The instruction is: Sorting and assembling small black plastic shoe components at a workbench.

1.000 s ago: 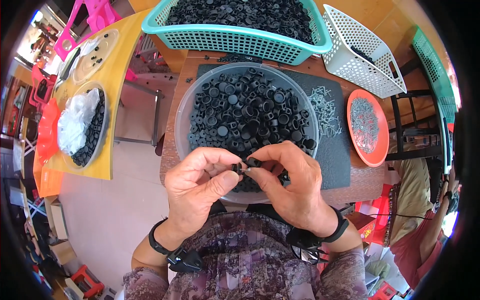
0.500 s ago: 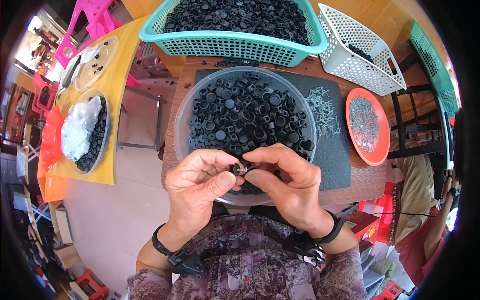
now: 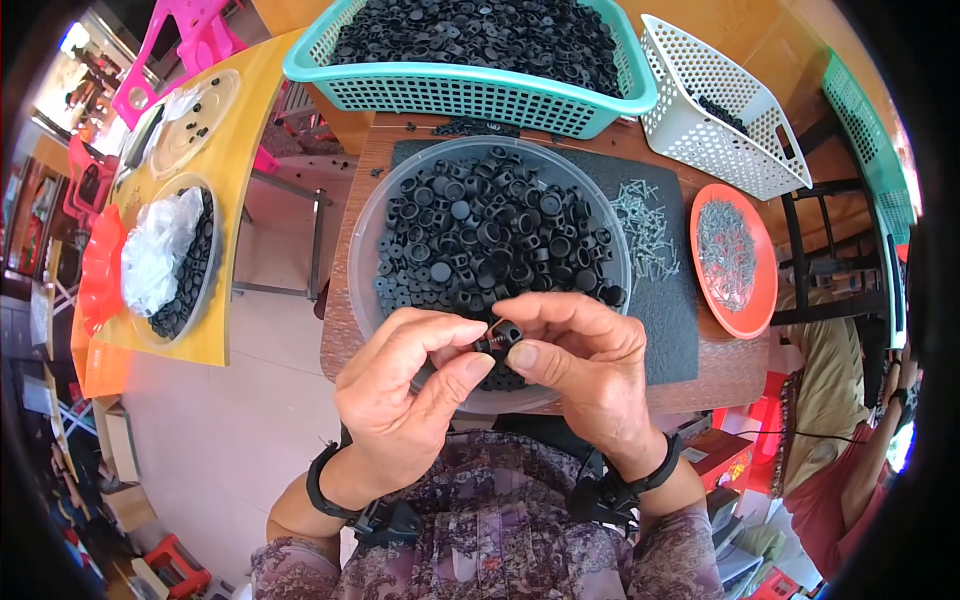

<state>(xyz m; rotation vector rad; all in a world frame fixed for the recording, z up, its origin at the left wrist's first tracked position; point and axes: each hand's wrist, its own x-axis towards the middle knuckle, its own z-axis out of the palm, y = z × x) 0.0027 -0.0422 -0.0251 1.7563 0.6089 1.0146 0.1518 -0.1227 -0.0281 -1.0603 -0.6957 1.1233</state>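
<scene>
Above the near rim of a clear plastic basin, my two hands meet fingertip to fingertip. My right hand pinches a small black ring-shaped plastic part between thumb and forefinger. Close against it, my left hand is closed in a pinch on a small dark piece, mostly hidden by the fingertips. A short shiny metal bit, perhaps a screw, shows between the two pieces. Many black plastic caps and rings fill the basin below.
Loose screws lie on a dark mat; more fill an orange plate. Behind stand a teal basket of black parts and a white basket. A yellow table is at left. Another person's arm shows at right.
My hands have turned and shifted slightly, and the right-hand part now shows its round opening. The fingertips have drawn a little apart, with the metal bit visible between.
</scene>
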